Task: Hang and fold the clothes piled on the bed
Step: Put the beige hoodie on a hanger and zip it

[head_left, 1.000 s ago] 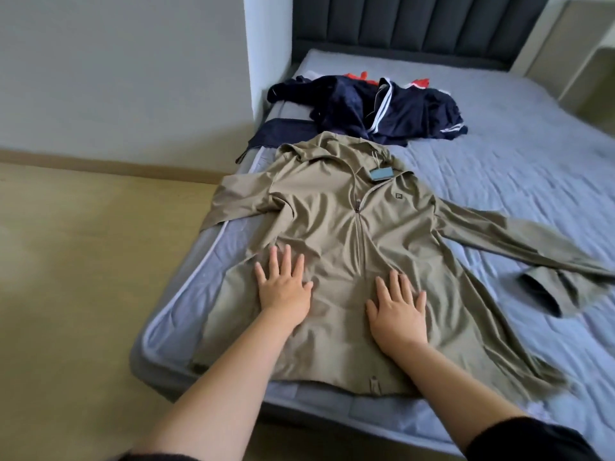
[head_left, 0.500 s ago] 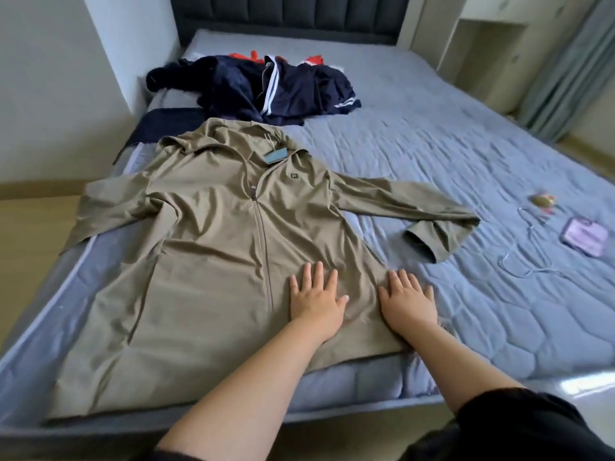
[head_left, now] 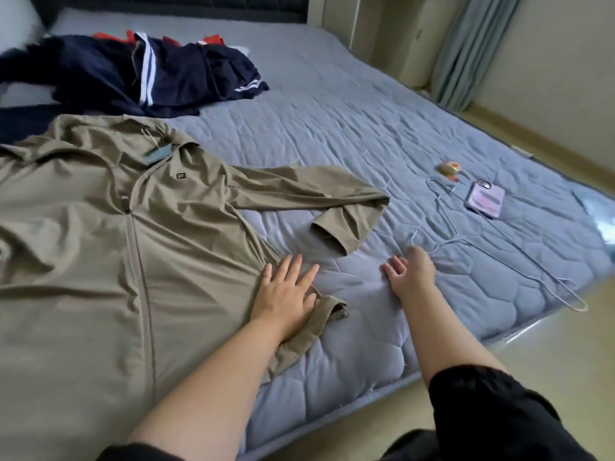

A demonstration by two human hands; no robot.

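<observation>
An olive zip jacket (head_left: 100, 247) lies spread front up on the grey-blue bed (head_left: 349, 134), its right sleeve bent back on itself. My left hand (head_left: 288, 294) rests flat with straight fingers on the jacket's right hem corner. My right hand (head_left: 411, 274) is off the jacket, over the bare quilt, fingers loosely extended and holding nothing, just short of a thin wire hanger (head_left: 492, 254). A pile of navy clothes (head_left: 149, 74) with white stripes and red bits sits near the headboard.
A phone in a lilac case (head_left: 486, 198) and a small orange-yellow object (head_left: 449, 168) lie on the bed's right part. The mattress edge runs along the wooden floor (head_left: 549, 334). A curtain (head_left: 466, 51) and a cream cabinet (head_left: 389, 34) stand at the back right.
Both hands slid rightward across the jacket. My left hand reached the hem corner; my right hand left the fabric and moved onto the quilt toward the hanger. The view turned right.
</observation>
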